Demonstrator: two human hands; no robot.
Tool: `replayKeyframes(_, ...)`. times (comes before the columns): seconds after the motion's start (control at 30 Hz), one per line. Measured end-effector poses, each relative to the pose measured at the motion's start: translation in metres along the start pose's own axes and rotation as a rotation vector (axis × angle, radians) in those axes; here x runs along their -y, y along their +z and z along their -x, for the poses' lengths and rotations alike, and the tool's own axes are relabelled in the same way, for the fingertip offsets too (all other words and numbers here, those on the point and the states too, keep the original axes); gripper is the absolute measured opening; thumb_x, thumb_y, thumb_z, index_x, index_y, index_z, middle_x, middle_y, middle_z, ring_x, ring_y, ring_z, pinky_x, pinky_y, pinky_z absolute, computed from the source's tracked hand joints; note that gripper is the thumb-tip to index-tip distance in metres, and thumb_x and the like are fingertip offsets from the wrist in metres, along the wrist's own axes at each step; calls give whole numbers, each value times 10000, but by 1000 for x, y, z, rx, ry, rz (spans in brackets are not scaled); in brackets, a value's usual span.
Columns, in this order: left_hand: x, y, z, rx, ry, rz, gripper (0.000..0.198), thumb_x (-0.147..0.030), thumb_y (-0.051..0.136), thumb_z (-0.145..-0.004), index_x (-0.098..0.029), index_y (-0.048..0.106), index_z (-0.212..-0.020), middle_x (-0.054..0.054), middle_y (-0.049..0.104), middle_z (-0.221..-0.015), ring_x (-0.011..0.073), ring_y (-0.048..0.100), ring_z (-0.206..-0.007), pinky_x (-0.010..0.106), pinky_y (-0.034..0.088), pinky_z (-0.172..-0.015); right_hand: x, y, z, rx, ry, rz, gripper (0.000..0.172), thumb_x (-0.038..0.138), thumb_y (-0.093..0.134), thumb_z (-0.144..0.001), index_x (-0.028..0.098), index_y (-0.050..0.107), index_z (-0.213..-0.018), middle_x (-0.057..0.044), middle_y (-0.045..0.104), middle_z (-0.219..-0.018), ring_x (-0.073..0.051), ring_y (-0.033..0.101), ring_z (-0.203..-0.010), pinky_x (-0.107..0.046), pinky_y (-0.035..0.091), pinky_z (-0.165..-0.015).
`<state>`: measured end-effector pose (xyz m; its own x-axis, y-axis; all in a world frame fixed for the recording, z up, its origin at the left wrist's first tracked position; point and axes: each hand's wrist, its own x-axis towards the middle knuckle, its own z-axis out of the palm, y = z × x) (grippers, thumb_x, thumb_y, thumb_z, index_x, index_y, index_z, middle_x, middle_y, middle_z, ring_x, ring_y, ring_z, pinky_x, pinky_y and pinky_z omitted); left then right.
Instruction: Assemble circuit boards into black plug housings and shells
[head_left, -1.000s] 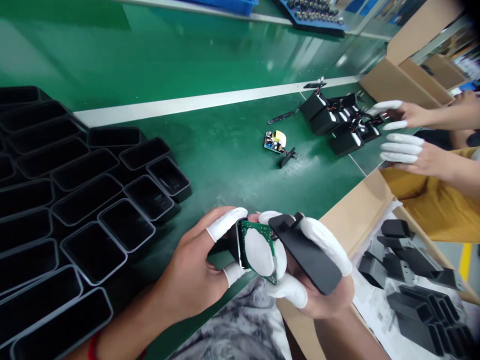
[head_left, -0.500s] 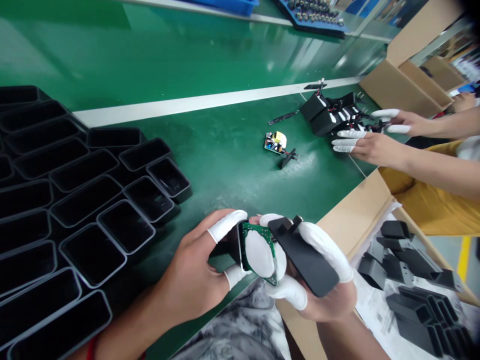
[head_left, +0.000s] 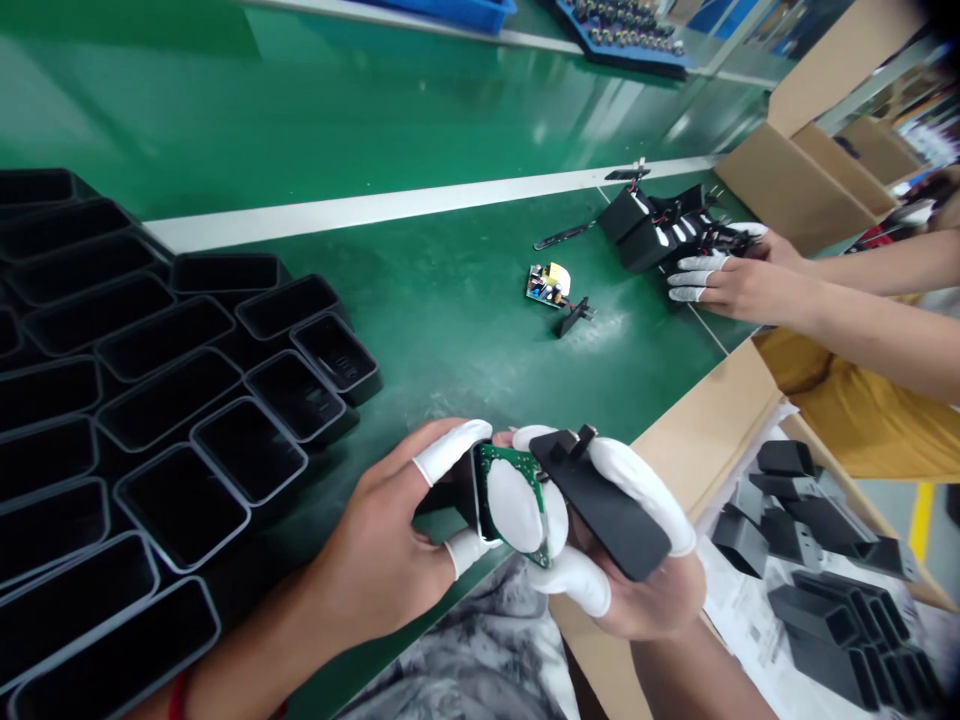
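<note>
My left hand (head_left: 382, 525), with white finger cots, is closed around a black plastic case (head_left: 470, 490) whose open end faces right. My right hand (head_left: 652, 585), also in finger cots, grips a green circuit board (head_left: 535, 540) that sits partly in the mouth of that case. A large white oval patch (head_left: 513, 505) covers much of the board's face. Against the right fingers rests a black end cover (head_left: 604, 505) with a small prong at its upper end, tilted over the palm. How the cover joins the board is hidden.
Rows of open black cases (head_left: 176, 410) stand at left. Ahead on the green bench lie a loose circuit board (head_left: 550, 285) and its small black cover (head_left: 574, 316). A co-worker's hands (head_left: 750, 280) touch grouped black units (head_left: 649, 225). A cardboard box (head_left: 720, 440) with finished-looking black cases stands at right.
My hands, the case and the board look nearly unchanged. The co-worker's farther hand has moved down and left, closer to the grouped black units.
</note>
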<state>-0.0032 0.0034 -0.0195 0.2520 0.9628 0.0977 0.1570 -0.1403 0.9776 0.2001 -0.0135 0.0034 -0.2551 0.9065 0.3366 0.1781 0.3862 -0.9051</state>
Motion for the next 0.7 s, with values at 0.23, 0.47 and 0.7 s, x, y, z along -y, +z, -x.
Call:
replayKeyframes(0.23,2,-1,1,2,23,-30,568,-99,701,-779,-299,557,-1291,35,624,-1291,217,686,-1084,282,610,-893,6,-3,-14,45,121,-10,596,380,804,-793,285,563,-1330,-81,727,-1070,-311,679,-1144,-448,569,-1022)
replayKeyframes(0.47,2,-3,-1,23,76,-90,575,-81,698,-760,-283,563,-1282,30,624,-1288,210,672,-1090,296,569,-982,7,-5,-10,104,152,-12,665,362,844,-745,309,554,-1342,-79,721,-1149,-331,626,-1232,-448,544,-1067)
replayKeyframes(0.7,-6,-4,-3,14,151,-114,518,-88,676,-790,-242,564,-1272,63,632,-1258,215,653,-1109,304,559,-974,4,-3,-5,117,81,41,669,335,785,-814,272,493,-1412,-107,649,-1322,-332,611,-1254,-441,550,-1055)
